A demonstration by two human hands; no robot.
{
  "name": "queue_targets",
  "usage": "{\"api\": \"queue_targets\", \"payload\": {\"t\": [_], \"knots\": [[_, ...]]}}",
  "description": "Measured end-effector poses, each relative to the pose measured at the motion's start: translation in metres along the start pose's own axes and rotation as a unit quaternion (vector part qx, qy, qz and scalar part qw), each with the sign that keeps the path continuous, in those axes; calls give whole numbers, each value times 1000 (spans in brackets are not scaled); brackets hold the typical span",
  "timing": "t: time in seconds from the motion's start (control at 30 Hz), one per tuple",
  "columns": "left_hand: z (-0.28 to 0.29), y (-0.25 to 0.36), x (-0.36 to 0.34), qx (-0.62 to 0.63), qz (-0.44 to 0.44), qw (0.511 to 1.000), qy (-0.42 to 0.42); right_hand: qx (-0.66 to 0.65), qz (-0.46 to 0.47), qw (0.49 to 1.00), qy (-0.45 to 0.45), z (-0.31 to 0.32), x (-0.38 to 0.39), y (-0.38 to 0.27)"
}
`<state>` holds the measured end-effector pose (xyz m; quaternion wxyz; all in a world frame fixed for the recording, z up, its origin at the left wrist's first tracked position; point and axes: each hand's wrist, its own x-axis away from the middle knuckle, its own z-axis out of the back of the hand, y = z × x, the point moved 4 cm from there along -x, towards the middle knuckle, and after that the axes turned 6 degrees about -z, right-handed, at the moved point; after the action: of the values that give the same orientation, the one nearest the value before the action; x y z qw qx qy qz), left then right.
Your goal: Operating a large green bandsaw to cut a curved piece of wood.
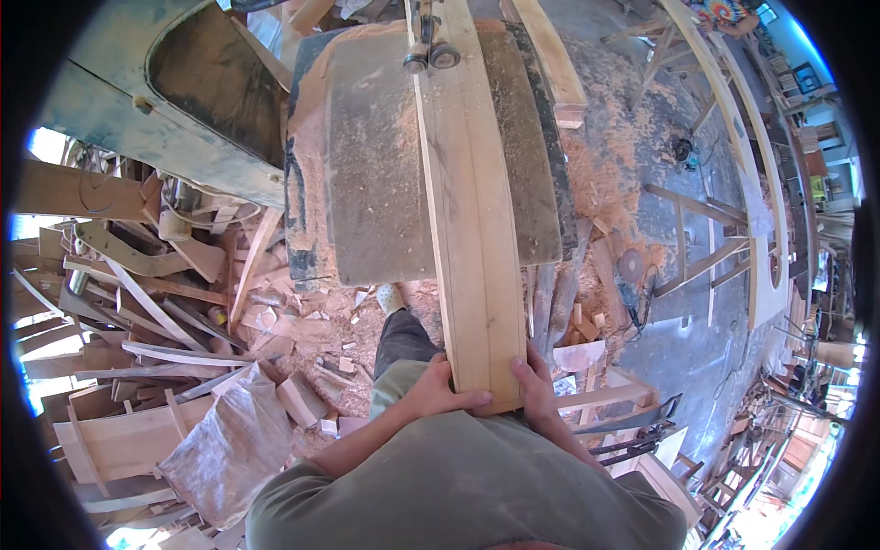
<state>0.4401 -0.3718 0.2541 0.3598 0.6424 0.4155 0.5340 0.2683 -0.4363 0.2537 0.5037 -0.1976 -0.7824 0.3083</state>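
Note:
A long, pale wooden beam [478,238] runs away from my body across the dusty metal table [378,174] of a large saw. At its near end, my left hand [438,389] grips the left edge, thumb lying over the top face. My right hand [535,385] clasps the opposite edge, its thumb also on top; the fingers underneath are hidden. A thin dark line runs lengthwise along the beam. Toward the far end, the saw's guide rollers [431,59] sit over the beam's left side.
The saw's green-grey housing [110,87] rises at far left. Heaped offcuts [156,312] and a crumpled plastic sack [234,449] lie left. Another timber [550,60] rests right of the table. An angle grinder [631,298] and a long wooden frame [753,174] stand farther right. Sawdust covers the floor.

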Motion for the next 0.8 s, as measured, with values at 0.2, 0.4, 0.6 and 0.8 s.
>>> {"api": "queue_targets", "payload": {"t": [0.2,0.4,0.6,0.8], "knots": [[-1,12,-3,40,4,999,-12,-5,1,1000,7,4,-2,2],[2,-5,-2,-37,27,999,-20,-24,-14,999,27,-1,-1,-3],[2,3,-4,-24,20,999,-29,-23,-5,1000,13,1,-5,-1],[2,16,-6,33,56,997,-31,-12,-4,1000,11,-2,-6,-8]]}}
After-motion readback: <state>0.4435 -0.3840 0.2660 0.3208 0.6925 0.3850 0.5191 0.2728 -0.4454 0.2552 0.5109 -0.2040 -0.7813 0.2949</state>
